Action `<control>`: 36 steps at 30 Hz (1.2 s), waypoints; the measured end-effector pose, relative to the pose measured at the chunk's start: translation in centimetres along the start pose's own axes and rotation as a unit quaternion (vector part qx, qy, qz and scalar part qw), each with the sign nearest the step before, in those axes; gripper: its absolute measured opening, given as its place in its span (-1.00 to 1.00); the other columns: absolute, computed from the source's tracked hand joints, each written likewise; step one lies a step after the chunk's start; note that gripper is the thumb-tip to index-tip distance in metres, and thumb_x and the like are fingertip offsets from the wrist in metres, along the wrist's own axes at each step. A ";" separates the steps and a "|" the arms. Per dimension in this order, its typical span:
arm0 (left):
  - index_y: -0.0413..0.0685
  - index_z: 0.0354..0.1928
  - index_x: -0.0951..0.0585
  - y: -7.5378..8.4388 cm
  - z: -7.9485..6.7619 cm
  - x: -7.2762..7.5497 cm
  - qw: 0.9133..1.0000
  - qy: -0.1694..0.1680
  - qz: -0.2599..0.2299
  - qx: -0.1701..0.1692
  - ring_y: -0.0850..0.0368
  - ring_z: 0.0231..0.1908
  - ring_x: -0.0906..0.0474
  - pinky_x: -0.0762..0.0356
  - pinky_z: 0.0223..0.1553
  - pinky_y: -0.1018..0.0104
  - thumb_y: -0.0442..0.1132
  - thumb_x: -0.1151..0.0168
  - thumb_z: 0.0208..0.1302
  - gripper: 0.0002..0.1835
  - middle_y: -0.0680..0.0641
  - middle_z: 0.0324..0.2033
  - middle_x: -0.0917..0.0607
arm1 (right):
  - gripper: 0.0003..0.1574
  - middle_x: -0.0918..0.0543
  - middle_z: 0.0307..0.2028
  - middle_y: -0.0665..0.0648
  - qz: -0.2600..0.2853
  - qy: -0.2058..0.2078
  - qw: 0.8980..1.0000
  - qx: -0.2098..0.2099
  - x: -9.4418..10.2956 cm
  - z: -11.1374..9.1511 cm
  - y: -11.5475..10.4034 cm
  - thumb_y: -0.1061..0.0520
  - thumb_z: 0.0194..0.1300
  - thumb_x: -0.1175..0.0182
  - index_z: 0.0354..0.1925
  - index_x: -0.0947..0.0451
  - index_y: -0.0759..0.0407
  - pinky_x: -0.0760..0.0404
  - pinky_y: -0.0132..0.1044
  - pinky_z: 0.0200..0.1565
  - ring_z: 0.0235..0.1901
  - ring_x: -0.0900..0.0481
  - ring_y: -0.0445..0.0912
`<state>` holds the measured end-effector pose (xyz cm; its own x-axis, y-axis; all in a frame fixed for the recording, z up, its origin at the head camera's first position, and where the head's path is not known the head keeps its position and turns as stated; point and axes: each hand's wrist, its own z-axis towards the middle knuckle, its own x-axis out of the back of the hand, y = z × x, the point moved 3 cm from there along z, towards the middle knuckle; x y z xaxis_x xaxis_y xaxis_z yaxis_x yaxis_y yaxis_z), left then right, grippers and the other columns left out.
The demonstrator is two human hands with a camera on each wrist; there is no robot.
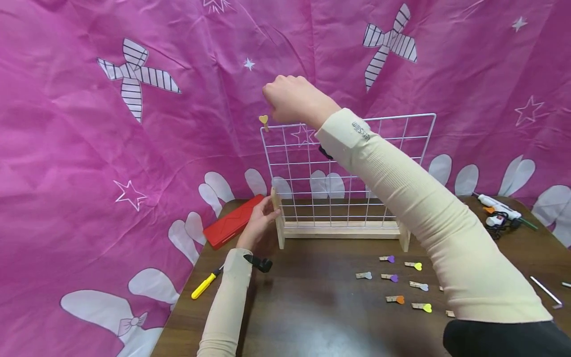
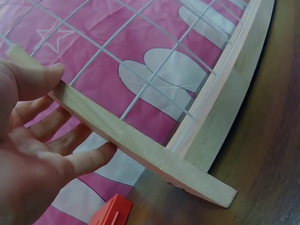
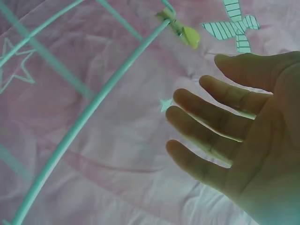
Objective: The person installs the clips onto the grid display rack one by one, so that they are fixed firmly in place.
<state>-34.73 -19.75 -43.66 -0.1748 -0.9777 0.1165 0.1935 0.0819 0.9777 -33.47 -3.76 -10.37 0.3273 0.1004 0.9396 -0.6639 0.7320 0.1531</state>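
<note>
A white wire grid (image 1: 419, 115) stands upright in a pale wooden base (image 1: 341, 232) on the brown table. My left hand (image 1: 260, 221) holds the base's left wooden upright (image 2: 140, 140), thumb on one side and fingers on the other. Clipped to the grid's top left corner is a small clothespin with a yellow heart (image 1: 263, 119). Just above the grid's top bar is my right hand (image 1: 299, 100). In the right wrist view its fingers are spread and relaxed, apart from the clothespin, with nothing in them.
Several heart clothespins, one of them orange (image 1: 395, 299), lie on the table before the grid. A red case (image 1: 234, 222) and a yellow-handled screwdriver (image 1: 205, 285) lie left. At right are a white glue gun (image 1: 499, 207) and a white stick (image 1: 546, 291). Pink cloth (image 1: 214, 124) hangs behind.
</note>
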 end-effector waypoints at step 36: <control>-0.40 0.28 -0.20 1.5 -0.7 -0.5 0.999 -0.018 -0.014 -0.030 -0.27 0.23 -0.20 -0.24 0.15 -0.09 -0.58 -0.04 0.20 -0.42 -0.36 0.21 -0.34 | -0.90 -0.38 -0.69 -0.12 0.150 0.060 0.986 -0.034 -12.9 -20.4 8.1 0.10 0.27 -0.13 -0.27 -0.54 0.09 -0.28 -0.32 -0.67 -0.71 -0.27 -0.24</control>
<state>-33.63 -19.25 -42.43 -0.2161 -0.9715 0.0970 0.2460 0.0419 0.9684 -29.32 14.68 -27.48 0.2021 0.3951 0.8961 -0.6974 0.7005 -0.1516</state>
